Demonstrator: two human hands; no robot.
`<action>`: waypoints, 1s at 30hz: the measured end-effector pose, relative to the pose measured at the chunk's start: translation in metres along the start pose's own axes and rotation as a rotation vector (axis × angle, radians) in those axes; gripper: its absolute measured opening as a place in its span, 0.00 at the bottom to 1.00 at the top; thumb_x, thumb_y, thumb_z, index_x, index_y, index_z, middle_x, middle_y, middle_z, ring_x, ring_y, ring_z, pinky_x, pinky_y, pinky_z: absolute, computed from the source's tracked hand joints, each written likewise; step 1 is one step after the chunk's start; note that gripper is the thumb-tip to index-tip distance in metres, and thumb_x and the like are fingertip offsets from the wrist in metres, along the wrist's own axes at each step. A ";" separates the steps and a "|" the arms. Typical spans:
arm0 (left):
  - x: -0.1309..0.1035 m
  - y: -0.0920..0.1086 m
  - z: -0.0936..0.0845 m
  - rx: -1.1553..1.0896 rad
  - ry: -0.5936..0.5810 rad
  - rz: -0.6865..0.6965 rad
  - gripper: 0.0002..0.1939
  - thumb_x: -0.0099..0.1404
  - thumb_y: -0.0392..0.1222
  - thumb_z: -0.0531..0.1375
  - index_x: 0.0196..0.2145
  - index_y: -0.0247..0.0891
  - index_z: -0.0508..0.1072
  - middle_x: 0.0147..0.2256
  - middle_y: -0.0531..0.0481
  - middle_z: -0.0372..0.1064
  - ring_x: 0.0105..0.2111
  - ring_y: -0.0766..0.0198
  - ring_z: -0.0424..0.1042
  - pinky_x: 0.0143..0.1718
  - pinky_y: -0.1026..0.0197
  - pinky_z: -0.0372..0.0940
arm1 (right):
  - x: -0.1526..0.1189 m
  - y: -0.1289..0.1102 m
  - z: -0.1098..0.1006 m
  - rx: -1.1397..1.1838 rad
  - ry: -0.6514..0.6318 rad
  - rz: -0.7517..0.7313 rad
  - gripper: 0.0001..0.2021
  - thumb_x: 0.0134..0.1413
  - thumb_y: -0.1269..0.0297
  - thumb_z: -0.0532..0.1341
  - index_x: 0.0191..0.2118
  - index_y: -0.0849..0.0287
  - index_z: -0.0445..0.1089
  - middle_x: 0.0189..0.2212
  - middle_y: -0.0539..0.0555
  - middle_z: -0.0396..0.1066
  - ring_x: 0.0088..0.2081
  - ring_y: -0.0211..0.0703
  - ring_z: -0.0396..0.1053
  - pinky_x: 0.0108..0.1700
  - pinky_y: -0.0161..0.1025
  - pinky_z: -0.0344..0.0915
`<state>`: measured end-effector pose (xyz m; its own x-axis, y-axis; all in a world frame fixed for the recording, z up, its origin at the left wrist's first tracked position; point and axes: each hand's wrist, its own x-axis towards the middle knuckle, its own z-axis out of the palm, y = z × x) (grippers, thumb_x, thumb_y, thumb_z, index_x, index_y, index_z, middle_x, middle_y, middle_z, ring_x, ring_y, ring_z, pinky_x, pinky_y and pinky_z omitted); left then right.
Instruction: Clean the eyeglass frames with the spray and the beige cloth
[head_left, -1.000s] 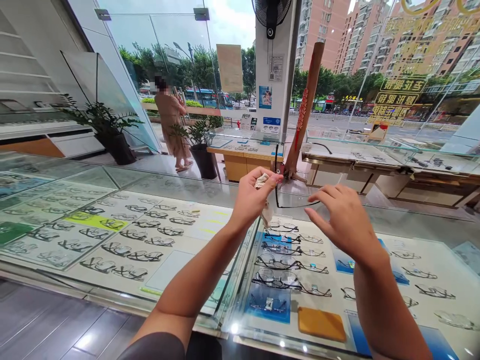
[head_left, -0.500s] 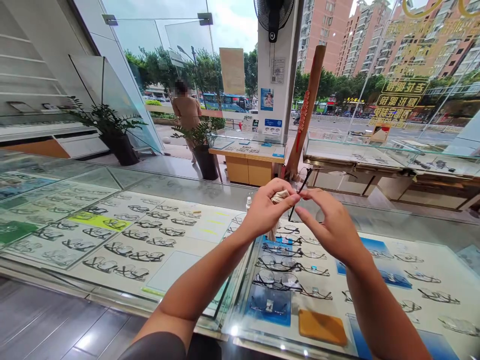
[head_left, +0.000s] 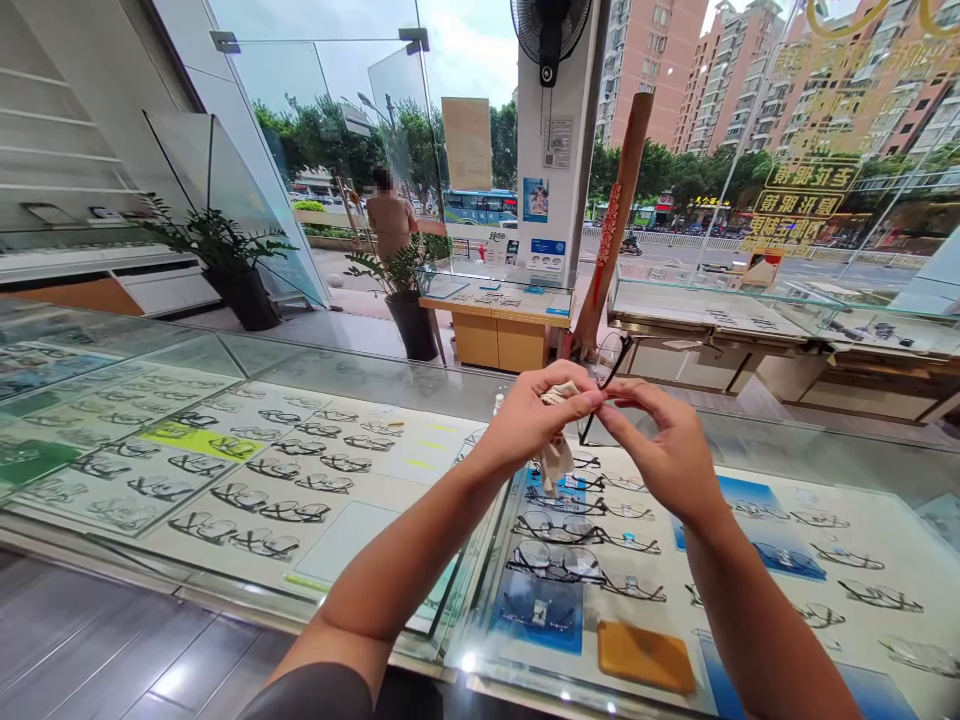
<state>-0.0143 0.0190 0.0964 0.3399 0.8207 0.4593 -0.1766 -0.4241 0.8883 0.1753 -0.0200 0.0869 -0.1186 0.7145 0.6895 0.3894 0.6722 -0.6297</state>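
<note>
Above the glass counter, my left hand (head_left: 541, 412) is closed around a pale cloth (head_left: 556, 465), whose loose end hangs below the palm. Its thumb and fingertips also meet a pair of dark-rimmed eyeglasses (head_left: 616, 362). The frame is held tilted, with one lens showing above the fingers and a dark temple sticking out below. From the other side, my right hand (head_left: 667, 440) pinches the eyeglasses between thumb and fingers. My fingers hide the middle of the frame.
Under the counter's glass top (head_left: 420, 385) lie rows of spectacles (head_left: 559, 562) and an orange-brown case (head_left: 646, 656). Beyond stand potted plants (head_left: 411, 318), a low display cabinet (head_left: 499, 340) and a wooden post (head_left: 621, 200). A person (head_left: 391, 222) is near the glass door.
My right thumb and fingers have closed in on the eyeglasses, which have turned slightly and shifted right. More of the cloth hangs down. The person by the door has moved to the right.
</note>
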 end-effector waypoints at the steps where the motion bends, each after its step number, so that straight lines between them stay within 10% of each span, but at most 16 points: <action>1: 0.000 0.001 0.000 -0.033 -0.007 -0.020 0.19 0.61 0.57 0.74 0.32 0.37 0.80 0.42 0.47 0.72 0.28 0.71 0.63 0.25 0.64 0.57 | 0.000 0.000 0.001 0.025 0.010 0.003 0.11 0.67 0.55 0.67 0.48 0.53 0.80 0.48 0.57 0.83 0.50 0.52 0.80 0.56 0.53 0.75; 9: -0.002 0.002 -0.001 -0.057 -0.006 -0.040 0.18 0.61 0.56 0.74 0.33 0.37 0.82 0.45 0.47 0.70 0.29 0.72 0.63 0.23 0.66 0.56 | -0.001 0.005 0.011 0.213 0.040 0.048 0.10 0.65 0.55 0.70 0.48 0.52 0.82 0.51 0.57 0.81 0.53 0.50 0.78 0.56 0.50 0.76; 15: -0.011 0.008 0.000 0.088 -0.043 0.120 0.15 0.68 0.56 0.70 0.38 0.41 0.86 0.47 0.44 0.75 0.47 0.59 0.74 0.52 0.56 0.68 | -0.006 0.001 0.017 0.384 0.120 0.097 0.12 0.62 0.56 0.72 0.49 0.51 0.83 0.50 0.55 0.83 0.50 0.48 0.79 0.56 0.47 0.76; 30: -0.097 0.039 0.002 0.354 -0.187 0.101 0.20 0.76 0.58 0.60 0.51 0.43 0.85 0.44 0.44 0.73 0.48 0.55 0.71 0.57 0.51 0.65 | -0.075 -0.034 0.032 0.776 0.174 0.464 0.14 0.46 0.55 0.80 0.38 0.52 0.83 0.38 0.49 0.83 0.42 0.43 0.77 0.52 0.42 0.74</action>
<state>-0.0526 -0.0780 0.0869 0.5045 0.6984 0.5077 0.0997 -0.6312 0.7692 0.1415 -0.0899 0.0450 0.0601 0.9481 0.3124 -0.3664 0.3120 -0.8766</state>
